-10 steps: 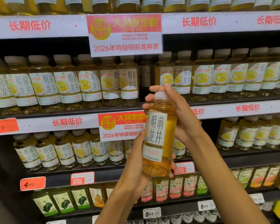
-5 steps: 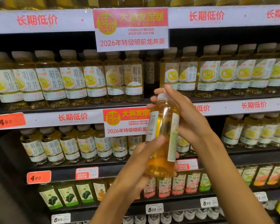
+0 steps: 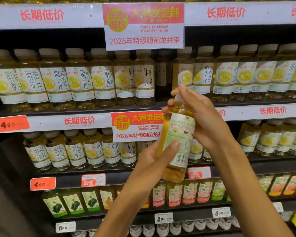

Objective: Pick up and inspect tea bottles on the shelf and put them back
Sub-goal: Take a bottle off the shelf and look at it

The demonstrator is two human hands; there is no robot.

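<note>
I hold one tea bottle [image 3: 177, 134] of yellow tea upright in front of the shelves, its back label with small print and a barcode turned toward me. My right hand [image 3: 202, 117] wraps the white cap and upper body from the right. My left hand [image 3: 154, 161] grips the lower body from the left, thumb lying across the label. Rows of the same tea bottles [image 3: 79, 82] fill the shelf behind, with a dark gap [image 3: 162, 74] in the upper row just above the held bottle.
The shelf rail [image 3: 79, 121] carries red and white price strips and a promotional sign [image 3: 143, 26]. A second row of matching bottles [image 3: 75, 151] stands below, and other drinks with green and pink labels [image 3: 174, 194] sit lower still.
The bottle has been rotated in my hands from its front label to its back label with the barcode. My left thumb moved onto the label. The view shifted slightly closer and to the right.
</note>
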